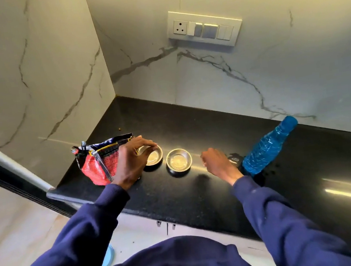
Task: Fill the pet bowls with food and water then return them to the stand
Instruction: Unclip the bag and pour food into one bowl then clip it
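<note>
1. While both bowls look empty, the left hand (132, 160) grips the rim of the left bowl (153, 157) beside the food bag (98, 163).
2. The right hand (216, 161) hovers loosely curled, holding nothing, between the right bowl (178, 161) and the capped blue bottle (265, 147).
3. Filling and return both seem pending; no stand visible.

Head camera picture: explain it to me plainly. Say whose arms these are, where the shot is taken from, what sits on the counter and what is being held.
No machine here: a person wears the camera on their head, looking down at their own arms. On the black counter lie a red food bag, two small steel bowls and a blue bottle. The left hand grips the rim of the left bowl. The right hand hovers open beside the right bowl, holding nothing.
</note>
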